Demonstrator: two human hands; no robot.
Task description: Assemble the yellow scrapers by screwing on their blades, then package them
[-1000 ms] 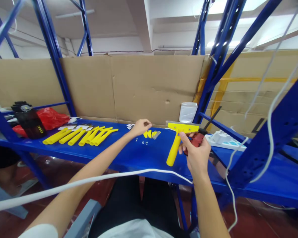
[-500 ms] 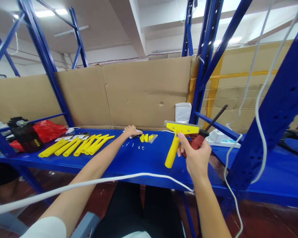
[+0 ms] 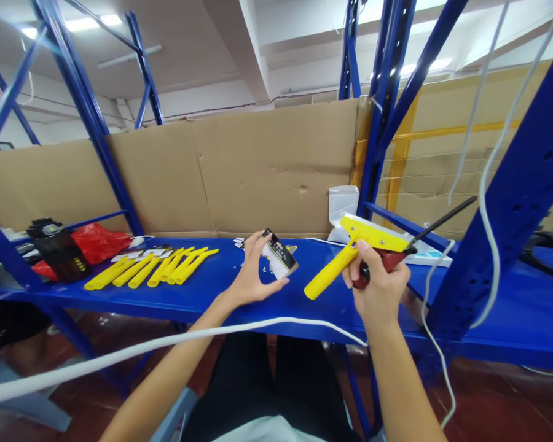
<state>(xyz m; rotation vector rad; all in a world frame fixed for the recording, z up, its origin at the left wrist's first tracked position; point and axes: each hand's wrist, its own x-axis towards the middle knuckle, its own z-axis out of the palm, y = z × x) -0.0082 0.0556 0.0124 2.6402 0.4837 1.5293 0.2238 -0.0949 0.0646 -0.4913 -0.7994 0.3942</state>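
My left hand (image 3: 247,277) is closed on the edges of a small black-and-white printed packet (image 3: 281,255), held tilted above the blue shelf (image 3: 239,301). To its right, my right hand (image 3: 381,285) grips a yellow scraper (image 3: 330,272) and a screwdriver (image 3: 447,218) together. The scraper's wide head, with two screws, points up, and its round handle slants down to the left. The screwdriver has a red and black handle, and its dark shaft sticks out to the upper right. Small yellow pieces behind the packet are mostly hidden by it.
Several yellow tube handles (image 3: 152,267) lie in a row at the left, beside a black container (image 3: 58,248) and a red plastic bag (image 3: 100,242). A white cable (image 3: 175,337) crosses in front of the shelf. Blue uprights (image 3: 511,202) and cardboard (image 3: 276,172) surround it.
My left hand has come back from the rear of the shelf with the packet raised in it. My right hand has shifted slightly right, tilting the scraper and screwdriver.
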